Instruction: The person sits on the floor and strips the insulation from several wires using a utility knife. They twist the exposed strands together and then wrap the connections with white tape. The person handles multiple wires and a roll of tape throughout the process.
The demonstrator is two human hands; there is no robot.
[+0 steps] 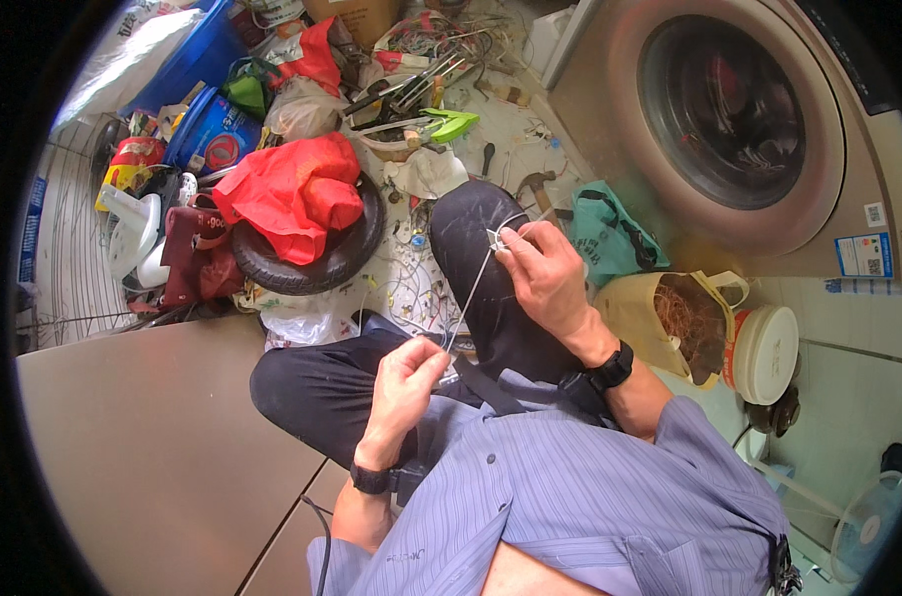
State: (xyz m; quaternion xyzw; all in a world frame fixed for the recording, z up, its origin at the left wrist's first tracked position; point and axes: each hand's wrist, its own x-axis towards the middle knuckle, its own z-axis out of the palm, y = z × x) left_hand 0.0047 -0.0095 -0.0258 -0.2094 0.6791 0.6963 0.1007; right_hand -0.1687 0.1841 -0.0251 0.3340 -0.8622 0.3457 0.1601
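Observation:
A thin pale wire (470,303) runs taut between my two hands, over my dark trouser legs. My left hand (401,385) is closed in a pinch on its lower end, beside my left thigh. Above my right knee, my right hand (548,276) is closed around the wire's upper part. A small whitish piece (496,240) sticks out at those fingertips; its kind is too small to tell. Part of the wire loops up past the right fingers. What lies inside each fist is hidden.
A hammer (538,189) and wire scraps lie on the floor ahead. To the left is a black tyre (364,243) under a red bag (297,194). A washing machine (610,129), a teal bag (610,228) and a cream bag of copper-coloured wire (625,313) stand at right.

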